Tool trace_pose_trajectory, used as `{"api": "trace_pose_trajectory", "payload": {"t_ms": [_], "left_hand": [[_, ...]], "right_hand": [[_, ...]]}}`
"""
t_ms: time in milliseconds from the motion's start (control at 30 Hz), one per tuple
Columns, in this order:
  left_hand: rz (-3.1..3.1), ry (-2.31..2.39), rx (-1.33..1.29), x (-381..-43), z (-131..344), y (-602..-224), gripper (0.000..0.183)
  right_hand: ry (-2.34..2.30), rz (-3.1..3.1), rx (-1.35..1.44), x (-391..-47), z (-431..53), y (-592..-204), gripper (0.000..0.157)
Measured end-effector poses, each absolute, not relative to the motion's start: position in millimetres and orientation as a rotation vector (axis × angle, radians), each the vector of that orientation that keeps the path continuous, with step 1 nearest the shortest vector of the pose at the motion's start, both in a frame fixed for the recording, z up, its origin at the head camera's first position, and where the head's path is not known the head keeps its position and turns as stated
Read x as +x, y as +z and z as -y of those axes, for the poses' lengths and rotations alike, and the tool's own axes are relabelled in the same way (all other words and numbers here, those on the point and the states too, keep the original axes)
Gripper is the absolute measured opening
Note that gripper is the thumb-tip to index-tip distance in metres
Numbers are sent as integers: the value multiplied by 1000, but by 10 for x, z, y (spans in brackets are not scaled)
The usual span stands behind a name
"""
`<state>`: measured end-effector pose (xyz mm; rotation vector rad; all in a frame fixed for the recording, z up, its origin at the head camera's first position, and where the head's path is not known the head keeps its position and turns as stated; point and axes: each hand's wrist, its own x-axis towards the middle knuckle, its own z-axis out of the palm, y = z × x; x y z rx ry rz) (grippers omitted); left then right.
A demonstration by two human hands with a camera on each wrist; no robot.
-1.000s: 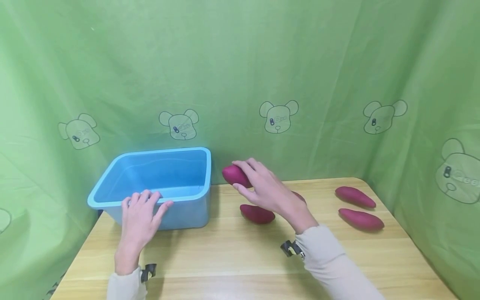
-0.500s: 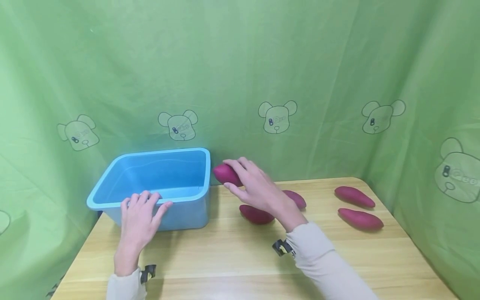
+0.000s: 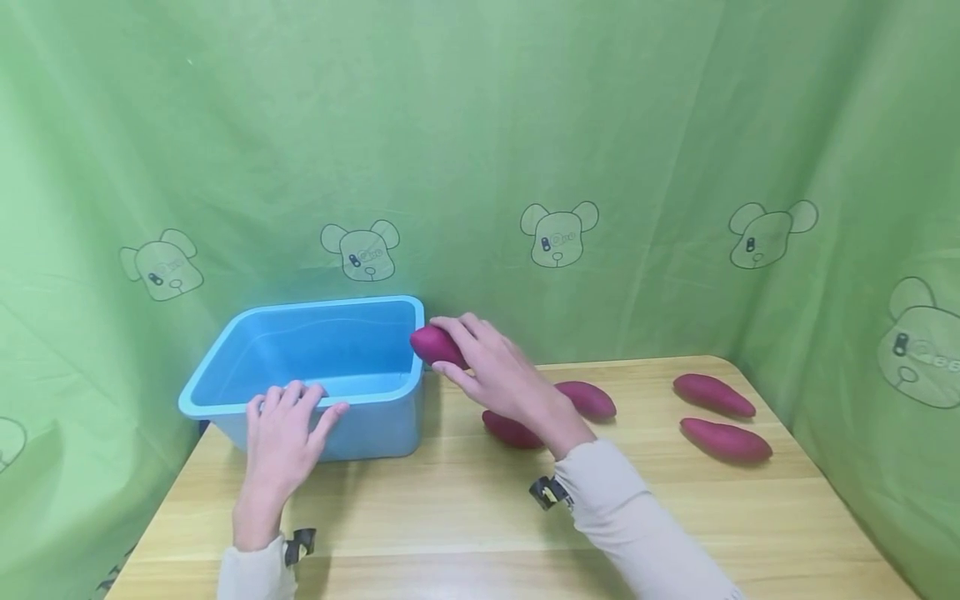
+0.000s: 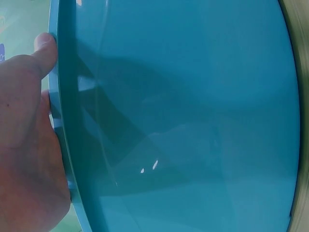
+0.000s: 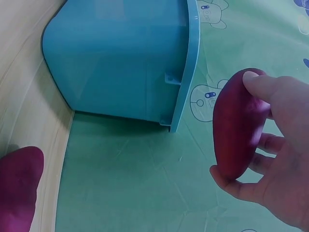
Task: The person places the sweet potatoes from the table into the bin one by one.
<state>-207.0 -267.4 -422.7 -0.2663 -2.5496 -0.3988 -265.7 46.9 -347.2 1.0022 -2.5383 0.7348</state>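
Note:
A purple sweet potato [image 3: 437, 346] is held in my right hand [image 3: 495, 367], raised at the right rim of a blue plastic bin [image 3: 386, 427] in the head view. The right wrist view shows the thumb and fingertips gripping the sweet potato [image 5: 236, 123] along its length, apart from the bin [image 5: 120, 58]. My left hand [image 3: 281, 437] grips the bin's front rim, fingers curled over to the inside. In the left wrist view the thumb of the left hand [image 4: 29, 125] lies against that rim [image 4: 67, 121].
Two sweet potatoes lie beneath my right forearm: one behind [image 3: 588, 400] and one in front [image 3: 512, 431], partly covered. Two more, a rear one [image 3: 712, 394] and a nearer one [image 3: 726, 440], rest at the right of the wooden table [image 3: 435, 517]. A green curtain [image 3: 465, 150] hangs behind.
My right hand has moved left with the sweet potato, from beside the bin to its right rim. My left hand has stayed on the front rim.

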Motion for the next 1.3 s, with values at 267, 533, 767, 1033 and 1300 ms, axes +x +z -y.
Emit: {"api": "trace_pose_trajectory", "payload": {"t_ms": [267,533,767,1033,1300], "left_hand": [[2551,-398,-269,-2064,2673,-4210,40],[2546,-402,-272,-2060,2662,-4200,40],[2541,-396,-272,-2058,2667,-4198,40],[2532,-385,-276,-2063,2670,-4215,40],[2524,-379,-275,-2064,2664,-4207,41]], "right_hand": [[689,2537,1014,-2665,-323,-3423,57],[680,2524,1025,-2655,-184,-3401,58],[686,2533,1030,-2659,-78,-3406,60],[631,2533,1075,-2650,59,-3385,59],[609,2527,1104,-2659,188,-3379,60]]}}
